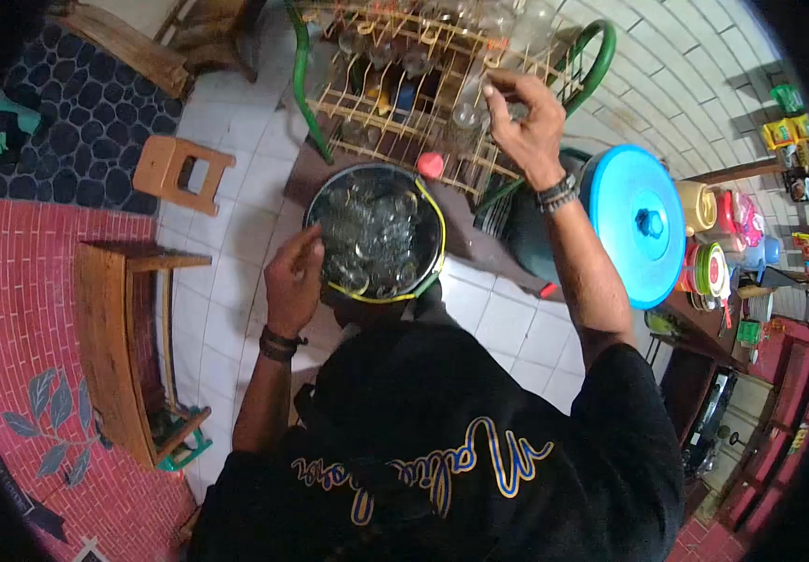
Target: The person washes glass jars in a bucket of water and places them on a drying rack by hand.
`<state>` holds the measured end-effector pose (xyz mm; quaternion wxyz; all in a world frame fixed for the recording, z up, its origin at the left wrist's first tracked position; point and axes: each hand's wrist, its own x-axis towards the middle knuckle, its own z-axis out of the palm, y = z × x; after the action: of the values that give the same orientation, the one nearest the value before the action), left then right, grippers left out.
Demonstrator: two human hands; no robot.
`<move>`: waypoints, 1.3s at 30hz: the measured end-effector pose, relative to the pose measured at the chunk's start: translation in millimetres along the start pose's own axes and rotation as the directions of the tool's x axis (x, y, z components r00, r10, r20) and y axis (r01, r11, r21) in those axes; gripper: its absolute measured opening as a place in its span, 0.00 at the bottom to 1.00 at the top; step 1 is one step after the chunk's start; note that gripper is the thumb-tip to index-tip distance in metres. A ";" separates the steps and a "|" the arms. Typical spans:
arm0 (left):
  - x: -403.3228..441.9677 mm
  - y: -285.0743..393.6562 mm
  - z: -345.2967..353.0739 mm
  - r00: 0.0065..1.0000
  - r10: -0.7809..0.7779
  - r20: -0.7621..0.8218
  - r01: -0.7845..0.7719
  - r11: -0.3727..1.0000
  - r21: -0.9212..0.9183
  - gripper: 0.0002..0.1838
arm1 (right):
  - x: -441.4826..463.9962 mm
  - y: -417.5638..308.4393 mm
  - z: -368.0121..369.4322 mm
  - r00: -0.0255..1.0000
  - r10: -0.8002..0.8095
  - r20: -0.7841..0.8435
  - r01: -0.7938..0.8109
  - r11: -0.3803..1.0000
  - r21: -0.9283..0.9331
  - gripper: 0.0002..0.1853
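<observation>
From where I stand, breakage is the obvious worry. The glasses (376, 229) lie heaped at odd angles in the dark bucket (359, 170), glass against glass, so a knock to its side could chip one. Up at the wire rack (381, 114), more glassware sits close together among thin bars; a sleeve-high nudge from the wrist, or a clear glass (467, 115) catching on a wire, could tip a neighbour onto the tiled floor (493, 314) (tile, I'd guess, is not forgiving).

The right hand (526, 126) reaches to the near right side of the rack, its fingers bent towards the thumb with little space between them. It is right beside that clear glass, but I cannot tell whether it is pinching anything, since glass hardly shows there. The left hand (294, 281) is at the left edge of the bucket, fingers loosely bent; whether it grips the rim or merely rests against it, I cannot tell.
</observation>
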<state>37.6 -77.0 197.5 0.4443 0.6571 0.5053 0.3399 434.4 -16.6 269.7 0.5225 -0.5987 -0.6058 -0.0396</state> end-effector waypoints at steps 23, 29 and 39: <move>-24.3 -85.0 30.3 0.982 0.038 0.184 -0.093 0.949 0.300 0.24 | -297.7 -20.2 71.0 0.656 0.403 0.638 -0.422 0.897 -0.133 0.21; -34.0 -117.1 63.3 0.905 -0.009 0.424 -0.235 0.822 0.519 0.30 | -307.0 -25.5 106.1 0.434 0.336 0.836 -0.256 0.936 -0.243 0.27; -29.3 -131.8 62.2 0.852 -0.023 0.524 -0.373 0.676 0.636 0.31 | -317.9 -19.4 120.7 0.234 0.473 0.849 -0.279 0.870 -0.408 0.34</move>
<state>38.0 -107.8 52.0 0.2287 0.8877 0.3990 -0.0209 265.2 -158.1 10.2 0.0213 -0.6806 -0.6233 0.3844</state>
